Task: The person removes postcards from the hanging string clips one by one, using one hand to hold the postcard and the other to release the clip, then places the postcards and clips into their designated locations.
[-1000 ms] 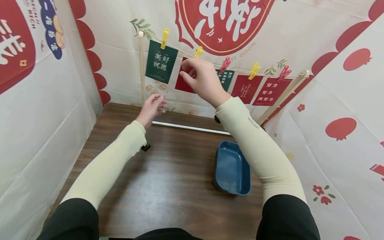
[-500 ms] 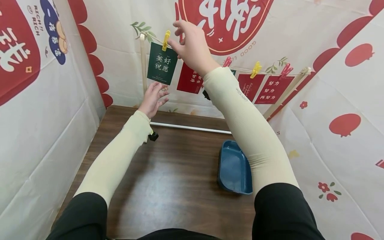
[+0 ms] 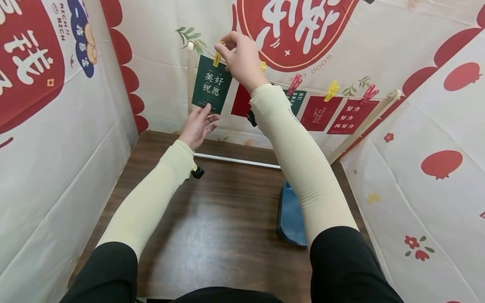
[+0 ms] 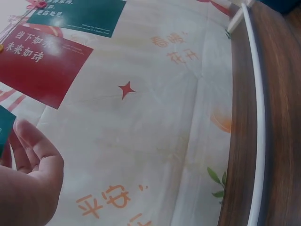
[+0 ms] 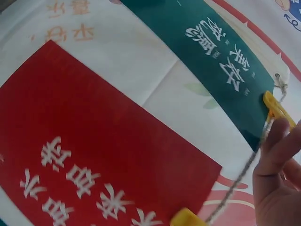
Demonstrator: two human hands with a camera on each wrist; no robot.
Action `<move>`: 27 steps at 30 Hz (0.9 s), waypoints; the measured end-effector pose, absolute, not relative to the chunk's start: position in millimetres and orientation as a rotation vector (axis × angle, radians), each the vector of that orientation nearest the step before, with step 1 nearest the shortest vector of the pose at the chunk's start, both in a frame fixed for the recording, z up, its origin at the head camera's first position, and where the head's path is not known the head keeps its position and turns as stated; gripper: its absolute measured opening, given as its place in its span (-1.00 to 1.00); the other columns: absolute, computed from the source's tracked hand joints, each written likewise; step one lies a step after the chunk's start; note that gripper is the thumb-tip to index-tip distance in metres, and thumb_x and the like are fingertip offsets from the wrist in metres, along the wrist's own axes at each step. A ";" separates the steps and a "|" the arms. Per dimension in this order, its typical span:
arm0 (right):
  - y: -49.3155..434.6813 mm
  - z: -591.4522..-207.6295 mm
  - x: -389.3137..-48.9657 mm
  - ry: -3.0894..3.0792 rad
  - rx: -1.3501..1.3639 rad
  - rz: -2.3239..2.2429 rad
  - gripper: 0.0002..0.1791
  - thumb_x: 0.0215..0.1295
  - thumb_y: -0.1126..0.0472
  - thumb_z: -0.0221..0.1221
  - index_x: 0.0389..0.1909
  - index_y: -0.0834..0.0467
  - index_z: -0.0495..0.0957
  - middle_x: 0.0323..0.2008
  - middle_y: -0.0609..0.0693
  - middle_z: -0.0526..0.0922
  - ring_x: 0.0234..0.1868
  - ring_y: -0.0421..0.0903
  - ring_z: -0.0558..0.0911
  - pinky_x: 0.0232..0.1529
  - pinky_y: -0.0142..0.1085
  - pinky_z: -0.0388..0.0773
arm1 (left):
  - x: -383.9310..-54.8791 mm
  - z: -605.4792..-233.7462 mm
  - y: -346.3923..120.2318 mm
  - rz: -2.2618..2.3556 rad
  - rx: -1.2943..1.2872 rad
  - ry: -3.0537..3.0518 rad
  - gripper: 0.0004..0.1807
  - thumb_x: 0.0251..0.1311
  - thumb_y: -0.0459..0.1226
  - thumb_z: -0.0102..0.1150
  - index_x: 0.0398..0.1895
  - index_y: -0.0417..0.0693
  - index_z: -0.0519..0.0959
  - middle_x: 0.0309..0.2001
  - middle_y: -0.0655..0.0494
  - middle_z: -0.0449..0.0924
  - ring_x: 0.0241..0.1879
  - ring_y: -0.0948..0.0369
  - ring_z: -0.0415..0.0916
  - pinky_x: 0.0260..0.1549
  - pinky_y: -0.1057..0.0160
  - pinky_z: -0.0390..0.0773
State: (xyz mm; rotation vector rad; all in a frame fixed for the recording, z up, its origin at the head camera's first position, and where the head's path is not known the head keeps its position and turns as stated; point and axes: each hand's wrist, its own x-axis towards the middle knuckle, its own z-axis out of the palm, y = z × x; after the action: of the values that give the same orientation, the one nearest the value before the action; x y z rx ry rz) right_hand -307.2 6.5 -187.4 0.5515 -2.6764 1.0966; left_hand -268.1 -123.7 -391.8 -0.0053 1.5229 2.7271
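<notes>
At the left end of a string (image 5: 241,174) hangs a dark green card (image 3: 211,84) with white characters, held up by a yellow clothespin (image 5: 275,108). My right hand (image 3: 245,59) pinches this clothespin between thumb and fingers. Lower down, my left hand (image 3: 198,127) holds the card's bottom edge, thumb in front and fingers partly behind it. The left wrist view shows only a corner of that card beside the left hand (image 4: 35,174). A red card (image 5: 103,132) hangs next to it under another yellow clothespin (image 5: 187,217).
Farther right on the string hang a green card (image 3: 297,101) and two red cards (image 3: 320,113), under pink and yellow clothespins. A wooden post (image 3: 190,75) stands at the left end. A white bar (image 3: 238,160) crosses the table; a blue tray (image 3: 291,216) lies partly behind my right forearm.
My right hand has moved left from the red card's clothespin to the green card's and now pinches it. My left hand has risen to the green card's lower edge and taken hold.
</notes>
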 end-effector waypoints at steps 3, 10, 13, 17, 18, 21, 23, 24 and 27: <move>9.0 -192.5 -308.5 -2.618 0.530 1.151 -0.61 0.59 -0.04 0.27 0.26 0.06 0.61 0.06 -0.02 0.66 -0.27 -0.14 0.65 -0.07 -0.36 0.69 | -265.7 -394.3 -121.3 2.720 -0.010 1.575 -0.71 0.67 -0.05 0.12 0.11 -0.08 0.53 -0.02 -0.04 0.63 -0.06 0.12 0.62 -0.11 0.27 0.66; 11.4 -201.2 -310.6 -2.510 0.566 1.153 -0.74 0.59 0.09 0.26 0.10 0.15 0.55 0.01 0.01 0.65 -0.05 -0.16 0.56 0.06 -0.41 0.57 | -261.3 -399.9 -118.0 2.701 0.047 1.671 -0.70 0.67 -0.10 0.10 -0.15 -0.14 0.60 -0.09 0.03 0.57 -0.15 0.20 0.58 -0.20 0.34 0.63; 10.4 -203.4 -311.9 -2.442 0.612 1.152 -0.82 0.60 0.13 0.23 0.00 0.17 0.56 0.00 0.04 0.65 -0.02 -0.15 0.57 0.07 -0.43 0.56 | -259.9 -401.5 -118.7 2.706 0.052 1.671 -0.71 0.68 -0.11 0.07 -0.15 -0.12 0.60 -0.10 0.04 0.57 -0.14 0.20 0.57 -0.17 0.34 0.62; 8.3 -205.1 -311.7 -2.335 0.636 1.156 -0.85 0.61 0.16 0.20 -0.10 0.19 0.57 -0.02 0.05 0.65 0.00 -0.15 0.59 0.07 -0.47 0.55 | -257.5 -404.7 -122.1 2.713 0.027 1.663 -0.72 0.67 -0.10 0.05 -0.13 -0.11 0.58 -0.11 0.01 0.59 -0.12 0.19 0.57 -0.12 0.32 0.62; 7.8 -205.5 -311.2 -2.307 0.637 1.158 -0.85 0.61 0.17 0.19 -0.11 0.20 0.57 -0.02 0.05 0.65 0.01 -0.14 0.60 0.07 -0.48 0.54 | -256.5 -405.7 -123.1 2.711 0.019 1.666 -0.72 0.68 -0.10 0.04 -0.13 -0.10 0.57 -0.10 0.00 0.59 -0.11 0.18 0.57 -0.08 0.30 0.62; 6.1 -206.9 -309.1 -2.222 0.647 1.164 -0.83 0.61 0.19 0.20 -0.10 0.25 0.57 -0.02 0.07 0.63 0.04 -0.14 0.62 0.10 -0.51 0.53 | -254.1 -408.7 -126.1 2.711 -0.006 1.652 -0.73 0.67 -0.10 0.05 -0.14 -0.10 0.58 -0.08 -0.06 0.59 -0.11 0.17 0.57 0.02 0.20 0.59; 4.7 -207.9 -307.4 -2.167 0.656 1.172 -0.83 0.60 0.20 0.21 -0.10 0.27 0.57 -0.03 0.07 0.63 0.04 -0.14 0.64 0.12 -0.51 0.54 | -252.2 -410.6 -127.8 2.707 -0.017 1.652 -0.73 0.67 -0.10 0.05 -0.14 -0.09 0.58 -0.06 -0.09 0.59 -0.11 0.17 0.57 0.05 0.17 0.58; 4.0 -208.3 -306.4 -2.144 0.664 1.180 -0.83 0.60 0.20 0.21 -0.09 0.27 0.57 -0.03 0.07 0.63 0.04 -0.14 0.65 0.13 -0.51 0.55 | -251.3 -411.5 -128.5 2.708 -0.020 1.652 -0.73 0.66 -0.10 0.05 -0.14 -0.09 0.58 -0.04 -0.12 0.59 -0.12 0.17 0.57 0.04 0.17 0.58; 1.3 -209.2 -302.8 -2.102 0.693 1.200 -0.84 0.61 0.21 0.21 -0.08 0.27 0.56 -0.04 0.08 0.63 -0.02 -0.13 0.67 0.08 -0.48 0.60 | -248.9 -414.1 -130.7 2.709 -0.024 1.659 -0.71 0.65 -0.08 0.06 -0.12 -0.10 0.59 -0.03 -0.12 0.60 -0.12 0.18 0.57 -0.03 0.24 0.60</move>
State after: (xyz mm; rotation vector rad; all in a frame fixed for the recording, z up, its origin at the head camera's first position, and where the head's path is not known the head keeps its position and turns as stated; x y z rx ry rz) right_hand -302.8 1.3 -209.2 0.6932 -2.1023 1.2005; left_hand -248.9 -130.7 -414.1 -0.0238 1.6591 2.7090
